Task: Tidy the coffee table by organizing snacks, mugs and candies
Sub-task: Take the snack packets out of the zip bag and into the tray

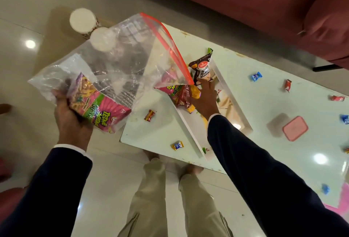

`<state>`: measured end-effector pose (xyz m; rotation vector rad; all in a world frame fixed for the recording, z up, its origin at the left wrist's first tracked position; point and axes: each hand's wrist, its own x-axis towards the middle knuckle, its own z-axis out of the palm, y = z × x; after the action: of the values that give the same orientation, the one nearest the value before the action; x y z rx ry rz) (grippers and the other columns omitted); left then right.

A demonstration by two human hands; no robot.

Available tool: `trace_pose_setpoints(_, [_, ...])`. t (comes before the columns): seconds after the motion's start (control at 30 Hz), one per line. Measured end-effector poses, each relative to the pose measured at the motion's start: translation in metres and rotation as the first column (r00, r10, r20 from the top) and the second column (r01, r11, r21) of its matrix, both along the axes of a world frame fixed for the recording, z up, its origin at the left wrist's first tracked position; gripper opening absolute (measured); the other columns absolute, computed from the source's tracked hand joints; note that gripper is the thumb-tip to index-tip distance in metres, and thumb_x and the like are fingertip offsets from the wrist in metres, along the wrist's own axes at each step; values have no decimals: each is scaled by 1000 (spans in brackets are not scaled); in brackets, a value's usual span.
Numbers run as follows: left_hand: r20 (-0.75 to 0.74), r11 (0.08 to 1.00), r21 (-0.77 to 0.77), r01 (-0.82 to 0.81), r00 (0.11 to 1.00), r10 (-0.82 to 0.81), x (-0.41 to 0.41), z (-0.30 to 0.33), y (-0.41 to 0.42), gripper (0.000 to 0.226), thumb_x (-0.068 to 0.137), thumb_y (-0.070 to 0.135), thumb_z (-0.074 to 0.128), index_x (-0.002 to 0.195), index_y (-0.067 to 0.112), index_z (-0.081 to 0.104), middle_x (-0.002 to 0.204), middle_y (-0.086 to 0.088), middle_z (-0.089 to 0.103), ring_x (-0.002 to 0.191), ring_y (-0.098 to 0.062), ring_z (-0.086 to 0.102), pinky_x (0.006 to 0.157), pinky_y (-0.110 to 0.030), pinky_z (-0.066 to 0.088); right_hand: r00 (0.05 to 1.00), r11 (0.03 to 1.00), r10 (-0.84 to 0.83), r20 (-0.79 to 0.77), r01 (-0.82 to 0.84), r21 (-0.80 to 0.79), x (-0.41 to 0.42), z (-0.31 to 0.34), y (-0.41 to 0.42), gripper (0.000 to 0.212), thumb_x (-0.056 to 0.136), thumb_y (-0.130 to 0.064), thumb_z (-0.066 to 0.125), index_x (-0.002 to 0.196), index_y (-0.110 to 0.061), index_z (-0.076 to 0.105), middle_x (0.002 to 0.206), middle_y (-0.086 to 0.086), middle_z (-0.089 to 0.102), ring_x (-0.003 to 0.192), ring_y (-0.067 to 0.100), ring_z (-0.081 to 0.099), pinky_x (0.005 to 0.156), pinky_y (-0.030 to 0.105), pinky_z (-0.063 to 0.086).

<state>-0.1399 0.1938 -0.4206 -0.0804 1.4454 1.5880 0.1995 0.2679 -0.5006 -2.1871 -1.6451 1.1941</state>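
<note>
1. Left hand [69,112]: fingers curled around the bottom of a clear zip bag [113,57] with a red seal strip, gripping through the plastic a pink snack packet [98,108] already inside. Legible: "TEDHE MEDHE", "50". The hand and bag are held off the surface's near-left corner, over the floor.
2. Right hand [204,97]: reaching into the white tray [190,132] near the middle of the surface [283,161], fingertips pinching the lower edge of a brown peanut packet [203,70]. Legible: "SALTED PEANUTS"; the brand mark is too small to read.
3. Under that hand in the tray: a second pink packet [170,89] ("50" readable) and a yellow-red packet [195,93], both partly hidden.
4. Two paper cups [83,20] at the far-left corner, one seen through the bag.
5. Loose candies [150,115] scattered along the near edge and toward the right edge; pink lidded box [295,128] near the right edge.
6. Risks, as judged: the bag's mouth sags half-closed with only one hand supporting it, so the peanut packet could catch on the seal and drop; the fingertip pinch may slip; the swinging bag could tip the cups.
</note>
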Motion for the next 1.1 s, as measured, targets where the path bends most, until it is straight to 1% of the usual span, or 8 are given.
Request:
trace_pose_setpoints(0.37, [-10, 990, 21, 137, 991, -137, 4, -9, 4, 74, 94, 56, 47, 154, 13, 42, 148, -12, 57, 136, -34, 55, 115, -57, 41, 991, 984, 78, 112, -58, -170, -5, -16, -11, 79, 81, -44, 80, 144, -13, 47, 141, 15, 36, 126, 40, 49, 108, 53, 42])
trace_pose_setpoints(0.47, [-22, 985, 31, 172, 985, -171, 10, -10, 5, 46, 104, 51, 39, 129, 21, 64, 130, -5, 70, 125, -28, 64, 107, -51, 50, 984, 992, -121, -128, 116, -41, 1, 19, -4, 63, 83, -38, 76, 135, -12, 52, 131, 16, 53, 111, 33, 61, 90, 50, 56])
trace_pose_setpoints(0.57, [22, 980, 26, 199, 980, -199, 20, -9, 9, 46, 107, 46, 37, 105, 25, 78, 121, -3, 74, 118, -25, 67, 102, -47, 54, 808, 947, -293, -511, 318, -39, 16, 68, 1, 25, 83, -32, 69, 106, -22, 67, 90, -3, 72, 70, 15, 68, 59, 30, 54])
trace_pose_setpoints(0.67, [20, 952, 0, 307, 952, -307, 35, -7, 12, 36, 105, 42, 49, 109, 21, 78, 114, -5, 77, 107, -23, 73, 90, -44, 60, 721, 979, -203, -662, 171, -115, 36, 96, -7, 25, 89, -6, 64, 102, -23, 76, 94, 16, 68, 78, 31, 58, 70, 44, 44])
trace_pose_setpoints(0.8, [-20, 907, -51, 419, 907, -420, 43, -14, 9, 36, 105, 40, 53, 121, 13, 70, 133, -18, 68, 118, -34, 67, 93, -49, 58, 850, 994, -33, -526, 84, 73, 47, 115, -10, 35, 84, -1, 67, 107, -27, 72, 104, -8, 75, 93, 17, 72, 83, 40, 61])
trace_pose_setpoints(0.93, [-64, 865, -74, 497, 863, -501, 51, -17, 7, 51, 102, 41, 58, 133, 1, 61, 128, -15, 71, 115, -32, 70, 88, -43, 61, 874, 981, 88, -477, 7, 193, 51, 124, -7, 32, 89, -3, 69, 101, -32, 75, 108, -1, 75, 105, 22, 71, 94, 51, 56])
trace_pose_setpoints(1.0, [-75, 850, -85, 520, 847, -526, 59, -16, 7, 59, 95, 48, 63, 132, 1, 64, 128, -14, 71, 117, -31, 70, 89, -41, 61, 717, 997, 60, -694, -74, 9, 47, 123, -7, 28, 92, -15, 68, 118, -24, 73, 118, 12, 72, 112, 38, 68, 101, 58, 52])
trace_pose_setpoints(1.1, [-13, 850, -102, 516, 854, -520, 72, -14, 9, 44, 94, 55, 61, 111, 19, 79, 129, -14, 71, 118, -33, 69, 93, -45, 59, 442, 850, -385, -810, -171, -498, 38, 106, -17, 51, 102, -8, 50, 151, -6, 39, 134, 43, 39, 119, 54, 45, 110, 72, 33])
